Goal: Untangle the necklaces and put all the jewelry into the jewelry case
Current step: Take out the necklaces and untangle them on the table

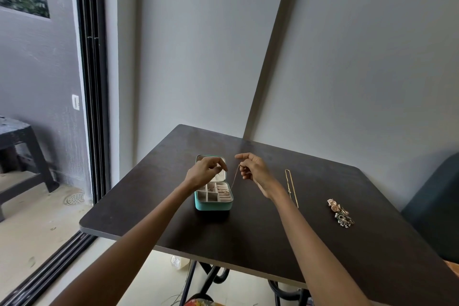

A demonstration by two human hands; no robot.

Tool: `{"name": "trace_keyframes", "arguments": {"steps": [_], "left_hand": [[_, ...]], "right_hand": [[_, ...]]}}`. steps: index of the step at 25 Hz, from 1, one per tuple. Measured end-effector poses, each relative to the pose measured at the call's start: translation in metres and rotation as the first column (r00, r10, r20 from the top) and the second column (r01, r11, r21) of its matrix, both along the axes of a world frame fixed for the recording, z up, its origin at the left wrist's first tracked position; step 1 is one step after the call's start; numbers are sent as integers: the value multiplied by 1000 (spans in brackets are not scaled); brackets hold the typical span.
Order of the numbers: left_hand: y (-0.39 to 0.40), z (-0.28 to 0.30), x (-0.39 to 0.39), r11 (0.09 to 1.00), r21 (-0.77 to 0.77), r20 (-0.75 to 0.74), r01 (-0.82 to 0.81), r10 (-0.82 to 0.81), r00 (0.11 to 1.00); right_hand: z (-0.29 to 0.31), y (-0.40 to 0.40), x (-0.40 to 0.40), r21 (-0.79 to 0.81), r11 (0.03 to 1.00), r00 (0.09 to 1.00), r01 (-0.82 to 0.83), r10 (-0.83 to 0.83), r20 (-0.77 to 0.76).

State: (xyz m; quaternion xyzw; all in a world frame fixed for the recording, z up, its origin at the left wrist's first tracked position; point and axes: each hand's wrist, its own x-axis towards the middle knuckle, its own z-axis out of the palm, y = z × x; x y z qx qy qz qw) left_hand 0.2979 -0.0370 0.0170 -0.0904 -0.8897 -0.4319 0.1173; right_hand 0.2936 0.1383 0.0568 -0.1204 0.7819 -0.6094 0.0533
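Above jewelry case (pixel 213 202): right hand (pixel 255 169) fingers pinch necklace (pixel 234 179); left hand (pixel 205 171) curled, grip unclear.

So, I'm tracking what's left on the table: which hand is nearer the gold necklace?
Right. The right hand is just left of the gold necklace; the left hand is farther, above the jewelry case.

Head-height view, down across table (pixel 248 231)

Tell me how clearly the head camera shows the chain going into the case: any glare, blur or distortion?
Head view: soft daylight from the left, no glare on the dark table; wide-angle bending of the walls; the thin necklace pinched by the right hand is faint; the jewelry case compartments are small but readable.
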Motion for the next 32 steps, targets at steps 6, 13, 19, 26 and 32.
{"name": "trace_keyframes", "arguments": {"steps": [6,13,19,26,32], "left_hand": [[13,-4,0,936,310,-41,167,-163,986],[22,-9,-2,889,416,-142,193,-146,979],[22,1,6,776,610,-66,161,-153,986],[21,1,12,748,654,15,114,-164,986],[14,-5,15,848,506,83,159,-232,969]], "right_hand": [[3,-6,0,-8,1000,1000,22,-22,3],[7,-3,-1,38,999,1000,-3,3,-16],[8,-4,0,53,999,1000,-9,10,-27],[-1,-5,-3,34,999,993,41,-37,-110],[-4,3,-7,-65,997,992,46,-53,-113]]}}
